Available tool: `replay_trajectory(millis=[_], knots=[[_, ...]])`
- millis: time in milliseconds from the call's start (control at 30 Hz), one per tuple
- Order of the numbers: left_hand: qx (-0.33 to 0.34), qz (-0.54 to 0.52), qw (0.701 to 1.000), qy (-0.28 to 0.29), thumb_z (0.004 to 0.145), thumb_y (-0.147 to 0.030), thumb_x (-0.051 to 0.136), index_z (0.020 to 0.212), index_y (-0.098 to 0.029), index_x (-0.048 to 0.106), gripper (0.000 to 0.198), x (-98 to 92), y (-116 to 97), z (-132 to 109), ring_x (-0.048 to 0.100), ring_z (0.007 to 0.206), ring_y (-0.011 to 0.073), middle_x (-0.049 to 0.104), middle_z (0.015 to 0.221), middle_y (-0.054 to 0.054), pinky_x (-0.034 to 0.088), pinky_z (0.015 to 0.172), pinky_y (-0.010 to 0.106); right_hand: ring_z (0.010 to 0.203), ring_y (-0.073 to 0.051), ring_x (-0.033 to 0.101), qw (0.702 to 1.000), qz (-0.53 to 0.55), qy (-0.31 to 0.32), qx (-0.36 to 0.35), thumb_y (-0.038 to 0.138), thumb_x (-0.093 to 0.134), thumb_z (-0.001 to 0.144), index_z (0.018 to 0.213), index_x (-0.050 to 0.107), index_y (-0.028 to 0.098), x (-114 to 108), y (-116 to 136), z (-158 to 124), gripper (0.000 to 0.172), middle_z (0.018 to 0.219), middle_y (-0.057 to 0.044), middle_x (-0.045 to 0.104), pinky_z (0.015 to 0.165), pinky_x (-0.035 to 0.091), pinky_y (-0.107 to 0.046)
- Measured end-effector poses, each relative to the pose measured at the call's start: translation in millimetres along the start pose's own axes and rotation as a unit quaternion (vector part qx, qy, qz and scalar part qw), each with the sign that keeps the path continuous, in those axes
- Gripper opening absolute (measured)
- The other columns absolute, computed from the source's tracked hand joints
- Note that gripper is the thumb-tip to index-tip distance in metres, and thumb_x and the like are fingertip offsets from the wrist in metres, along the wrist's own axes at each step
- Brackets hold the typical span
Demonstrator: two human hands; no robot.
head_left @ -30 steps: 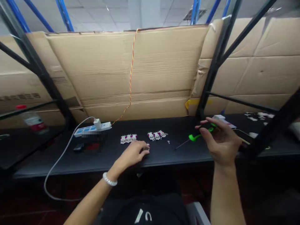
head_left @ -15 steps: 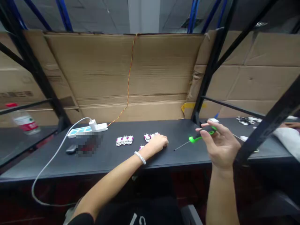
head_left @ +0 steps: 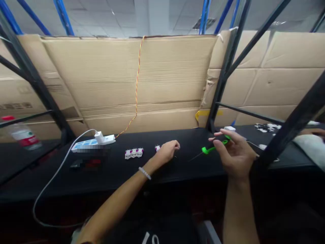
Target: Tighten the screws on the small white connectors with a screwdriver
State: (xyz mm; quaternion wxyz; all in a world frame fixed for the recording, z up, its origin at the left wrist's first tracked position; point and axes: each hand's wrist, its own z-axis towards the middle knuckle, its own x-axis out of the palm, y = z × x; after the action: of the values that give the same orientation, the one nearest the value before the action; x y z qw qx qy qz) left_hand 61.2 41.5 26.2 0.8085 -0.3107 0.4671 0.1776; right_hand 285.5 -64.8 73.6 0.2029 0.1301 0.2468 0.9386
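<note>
My right hand [head_left: 237, 154] holds a screwdriver by its green and black handle [head_left: 208, 149], the thin shaft slanting down to the left over the table. My left hand [head_left: 167, 151] is closed low over the tabletop, wearing a white beaded bracelet; whatever its fingers pinch is hidden. A tiny thing [head_left: 175, 156], too small to name, shows just below those fingers. Partly covered by the left hand is a small white and purple part [head_left: 157, 148]. Farther left, a row of three similar white and purple parts [head_left: 134, 153] sits on the dark table.
A white power strip [head_left: 92, 143] with a plugged-in charger and cable lies at the left, behind a blurred dark and red object [head_left: 92, 163]. A bottle [head_left: 25, 136] stands far left. Black shelf posts [head_left: 220, 86] frame the table. Another person's hand [head_left: 313, 132] rests at far right.
The view has shifted slightly and brightened. My left hand and forearm now cover a white and purple part that showed beside the wrist. The screwdriver stays in my right hand.
</note>
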Motion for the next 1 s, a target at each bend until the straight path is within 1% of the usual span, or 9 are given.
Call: replay_trajectory(millis=[67,167,300,433,533,667,767,867,1000], knots=[[-0.026,-0.06,0.997,-0.043,0.102,-0.014,0.044,0.102,-0.02,0.061,0.018,-8.0,0,-12,0.066,0.087,0.0183,0.071,0.099,0.006,0.053,0.085,0.03,0.081,-0.018,0.077,1.0,0.001,0.005,0.003,0.024,0.084,0.088,0.119,0.077,0.028,2,0,-1,0.032,0.102,-0.003,0.075,0.078,0.066,-0.032],[-0.056,-0.172,0.978,-0.102,0.102,-0.018,0.043,0.097,-0.022,0.055,0.013,-18.8,0,-34,0.063,0.08,0.0164,0.068,0.088,0.002,0.052,0.08,0.029,0.085,-0.02,0.077,0.999,-0.001,0.028,0.016,0.025,0.084,0.089,0.12,0.077,0.028,9,1,-5,0.032,0.103,-0.003,0.075,0.08,0.066,-0.035],[-0.086,-0.248,0.955,-0.136,0.106,-0.026,0.039,0.097,-0.023,0.051,0.015,-32.0,1,-68,0.061,0.072,0.0144,0.065,0.083,0.0,0.05,0.072,0.026,0.088,-0.021,0.076,0.993,-0.003,0.111,0.04,0.026,0.079,0.093,0.124,0.075,0.028,23,7,-12,0.031,0.107,-0.004,0.073,0.081,0.065,-0.037],[-0.122,-0.228,0.954,-0.149,0.104,-0.03,0.044,0.099,-0.021,0.059,0.017,-40.7,9,-98,0.06,0.069,0.0152,0.064,0.08,0.0,0.05,0.068,0.027,0.093,-0.022,0.075,0.98,0.006,0.197,0.04,0.025,0.075,0.096,0.125,0.074,0.027,38,13,-19,0.029,0.108,-0.006,0.072,0.083,0.064,-0.037],[-0.137,-0.226,0.951,-0.16,0.102,-0.03,0.05,0.099,-0.02,0.066,0.019,-40.8,19,-115,0.063,0.07,0.0163,0.068,0.082,0.001,0.053,0.07,0.029,0.095,-0.022,0.074,0.971,0.013,0.236,0.036,0.025,0.074,0.097,0.126,0.074,0.027,48,14,-24,0.029,0.109,-0.007,0.072,0.086,0.063,-0.037],[-0.173,-0.262,0.934,-0.171,0.096,-0.031,0.059,0.094,-0.019,0.072,0.018,-33.3,32,-130,0.07,0.075,0.0193,0.075,0.084,0.003,0.057,0.071,0.031,0.095,-0.022,0.072,0.965,0.01,0.259,0.037,0.025,0.074,0.097,0.125,0.074,0.027,56,14,-28,0.028,0.109,-0.007,0.072,0.087,0.061,-0.038],[-0.195,-0.273,0.927,-0.167,0.096,-0.033,0.06,0.092,-0.019,0.074,0.02,-26.0,36,-136,0.071,0.073,0.0198,0.076,0.082,0.003,0.057,0.07,0.031,0.096,-0.022,0.072,0.963,0.005,0.268,0.039,0.025,0.074,0.097,0.124,0.074,0.028,58,13,-30,0.028,0.109,-0.006,0.072,0.087,0.06,-0.038],[-0.185,-0.23,0.942,-0.16,0.098,-0.031,0.057,0.091,-0.019,0.074,0.021,-21.6,35,-138,0.069,0.073,0.0194,0.075,0.081,0.003,0.056,0.073,0.031,0.097,-0.022,0.071,0.962,0.001,0.271,0.035,0.024,0.075,0.097,0.124,0.073,0.029,60,11,-30,0.028,0.109,-0.006,0.071,0.087,0.059,-0.038],[-0.141,-0.159,0.963,-0.164,0.099,-0.027,0.055,0.089,-0.019,0.073,0.022,-19.0,34,-137,0.071,0.088,0.0215,0.077,0.093,0.006,0.055,0.087,0.034,0.098,-0.022,0.07,0.962,0.001,0.272,0.033,0.024,0.075,0.097,0.125,0.073,0.029,62,10,-30,0.029,0.11,-0.006,0.071,0.088,0.057,-0.038]])
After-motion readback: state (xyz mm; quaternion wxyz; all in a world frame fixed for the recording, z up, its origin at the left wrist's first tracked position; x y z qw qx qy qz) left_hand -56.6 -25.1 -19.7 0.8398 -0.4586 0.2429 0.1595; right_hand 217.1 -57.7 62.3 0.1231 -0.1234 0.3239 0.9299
